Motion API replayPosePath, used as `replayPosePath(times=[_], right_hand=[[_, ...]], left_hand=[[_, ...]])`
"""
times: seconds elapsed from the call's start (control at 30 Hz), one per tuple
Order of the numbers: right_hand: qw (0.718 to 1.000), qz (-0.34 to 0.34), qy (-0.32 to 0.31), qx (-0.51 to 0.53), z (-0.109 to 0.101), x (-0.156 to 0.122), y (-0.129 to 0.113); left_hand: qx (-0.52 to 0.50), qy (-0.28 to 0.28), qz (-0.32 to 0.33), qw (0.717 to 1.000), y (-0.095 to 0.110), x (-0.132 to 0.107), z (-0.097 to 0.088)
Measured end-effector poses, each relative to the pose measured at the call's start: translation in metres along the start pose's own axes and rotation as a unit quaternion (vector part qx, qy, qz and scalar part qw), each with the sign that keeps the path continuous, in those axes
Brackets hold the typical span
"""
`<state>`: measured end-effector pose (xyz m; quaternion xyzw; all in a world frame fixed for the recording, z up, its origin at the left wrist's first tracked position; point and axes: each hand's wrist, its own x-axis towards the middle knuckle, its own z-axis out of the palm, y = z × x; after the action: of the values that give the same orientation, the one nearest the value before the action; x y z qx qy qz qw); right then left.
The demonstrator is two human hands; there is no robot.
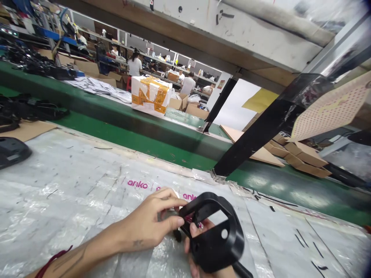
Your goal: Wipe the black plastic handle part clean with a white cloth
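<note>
Black plastic frame (216, 231) at 6 o'clock over plastic-covered worktop (72, 185); right hand (194, 247) fingers grip it from beneath, left hand (150, 226) pinches its near edge. Taped carton (150, 95) on green conveyor (116, 116) at 11 o'clock; black post (261, 135) at 1 o'clock

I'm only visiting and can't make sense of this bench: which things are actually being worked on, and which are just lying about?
In hand:
- black plastic part, gripped from below by the right hand
- left hand, pinching at the part's edge

Lying about:
- taped parcel on the green belt
- flat cardboard
- black casing at far left
- loose papers
</note>
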<state>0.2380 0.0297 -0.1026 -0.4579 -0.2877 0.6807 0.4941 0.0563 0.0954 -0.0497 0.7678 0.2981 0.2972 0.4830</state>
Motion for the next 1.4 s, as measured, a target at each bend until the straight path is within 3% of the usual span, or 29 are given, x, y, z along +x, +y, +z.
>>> replayPosePath(times=[0.1,0.53,0.8,0.87,0.93,1.07,1.1,1.17,1.2,1.27,1.33,1.4], right_hand=[[0.999,0.038,0.003,0.012,0.0,-0.001,-0.003],[0.991,0.016,-0.082,0.108,-0.003,0.007,0.005],[0.99,0.074,-0.109,0.044,0.001,0.005,0.008],[0.995,0.035,-0.092,-0.029,0.006,0.007,0.01],[0.99,-0.06,-0.024,-0.124,0.01,0.007,0.014],[0.92,-0.234,0.143,-0.281,0.005,-0.006,0.02],[0.891,-0.255,0.194,-0.321,0.001,-0.011,0.019],[0.808,-0.32,0.285,-0.404,-0.009,-0.018,0.012],[0.77,-0.36,0.298,-0.433,-0.013,-0.02,0.008],[0.71,-0.455,0.261,-0.471,-0.018,-0.02,0.001],[0.683,-0.505,0.204,-0.486,-0.02,-0.016,-0.002],[0.682,-0.506,0.196,-0.491,-0.02,-0.012,-0.001]], left_hand=[[-0.018,0.003,-0.026,1.0,-0.004,0.002,0.007],[-0.011,0.044,-0.006,0.999,-0.009,0.002,0.017],[-0.055,0.058,-0.008,0.997,-0.006,-0.002,0.02],[-0.059,0.063,-0.013,0.996,-0.006,-0.004,0.021],[-0.04,0.069,-0.021,0.997,-0.006,-0.006,0.022],[-0.022,0.105,-0.024,0.994,0.001,-0.01,0.023],[-0.028,0.119,-0.019,0.992,0.002,-0.01,0.023],[-0.05,0.135,-0.02,0.989,0.005,-0.01,0.024],[-0.074,0.129,-0.032,0.988,0.005,-0.009,0.025],[-0.15,0.103,-0.078,0.98,0.002,-0.008,0.027],[-0.235,0.082,-0.124,0.961,-0.002,-0.007,0.029],[-0.293,0.065,-0.14,0.944,-0.007,-0.006,0.032]])
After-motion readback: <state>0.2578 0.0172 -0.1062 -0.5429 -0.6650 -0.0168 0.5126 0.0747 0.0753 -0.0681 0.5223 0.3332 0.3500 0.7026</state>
